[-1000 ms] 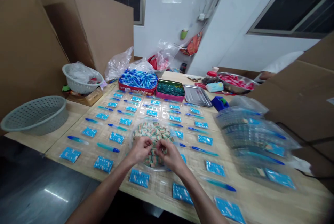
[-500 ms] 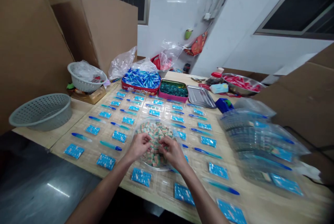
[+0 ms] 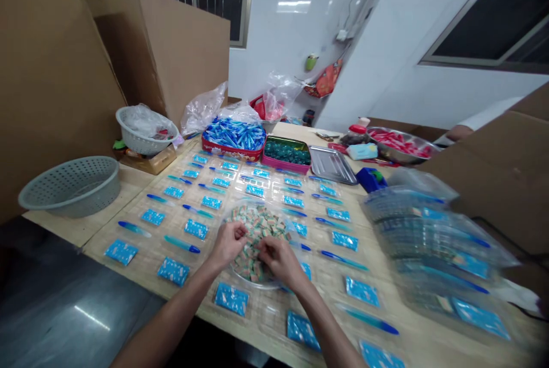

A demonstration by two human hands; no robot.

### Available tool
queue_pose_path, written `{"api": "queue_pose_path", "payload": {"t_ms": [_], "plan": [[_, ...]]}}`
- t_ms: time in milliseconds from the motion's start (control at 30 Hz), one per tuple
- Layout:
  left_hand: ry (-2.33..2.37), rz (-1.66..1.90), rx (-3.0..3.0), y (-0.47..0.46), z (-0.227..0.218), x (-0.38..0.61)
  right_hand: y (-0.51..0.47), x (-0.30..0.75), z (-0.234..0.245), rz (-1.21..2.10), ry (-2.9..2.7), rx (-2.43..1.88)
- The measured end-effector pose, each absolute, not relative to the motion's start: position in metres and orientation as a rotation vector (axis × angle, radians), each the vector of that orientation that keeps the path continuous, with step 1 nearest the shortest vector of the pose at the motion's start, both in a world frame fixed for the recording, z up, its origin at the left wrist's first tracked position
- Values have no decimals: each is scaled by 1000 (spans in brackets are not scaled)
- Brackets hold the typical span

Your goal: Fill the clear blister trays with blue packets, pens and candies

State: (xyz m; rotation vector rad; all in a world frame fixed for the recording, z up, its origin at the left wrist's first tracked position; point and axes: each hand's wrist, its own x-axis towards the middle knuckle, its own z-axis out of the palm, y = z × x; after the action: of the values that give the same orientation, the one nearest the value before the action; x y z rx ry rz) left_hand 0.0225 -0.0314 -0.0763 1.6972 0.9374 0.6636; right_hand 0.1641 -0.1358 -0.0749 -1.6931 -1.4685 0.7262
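Note:
A clear round bowl (image 3: 279, 285) of small pink-and-green blocks (image 3: 257, 220) stands before me on the table. Over its left side is my left hand (image 3: 229, 242), fingers curled into a pinch; whatever they hold is too small to make out. My right hand (image 3: 281, 259) reaches down among the blocks at the right, its fingers drawn together and their tips partly hidden. Around the bowl lie clear plastic trays (image 3: 274, 313), many with a blue patterned packet (image 3: 231, 298) and a blue-and-teal pen (image 3: 182, 244) in them.
At the back stand a red tin of blue pieces (image 3: 235, 134) and a pink tin of dark green beads (image 3: 286, 151), beside a metal tray (image 3: 332, 163). Stacked filled trays (image 3: 441, 259) rise at the right. A grey basket (image 3: 71, 188) sits left; a person's arm (image 3: 480, 122) shows far right.
My right hand has shifted slightly left and lower into the blocks. My left hand stays over the bowl's left side. A person's arm has come into view at the far right.

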Motion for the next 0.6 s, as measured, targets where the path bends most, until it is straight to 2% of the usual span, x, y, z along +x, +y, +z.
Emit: {"api": "queue_pose_path", "payload": {"t_ms": [100, 167, 367, 600], "plan": [[850, 665, 1521, -33, -82, 26, -131, 164, -74, 1003, -1061, -1466], [793, 649, 1386, -34, -85, 29, -127, 161, -74, 1042, -890, -1390], [708, 674, 1368, -36, -87, 30, -118, 152, -81, 873, -818, -1434], [926, 576, 2024, -41, -71, 31, -121, 159, -85, 673, -1065, -1610]]}}
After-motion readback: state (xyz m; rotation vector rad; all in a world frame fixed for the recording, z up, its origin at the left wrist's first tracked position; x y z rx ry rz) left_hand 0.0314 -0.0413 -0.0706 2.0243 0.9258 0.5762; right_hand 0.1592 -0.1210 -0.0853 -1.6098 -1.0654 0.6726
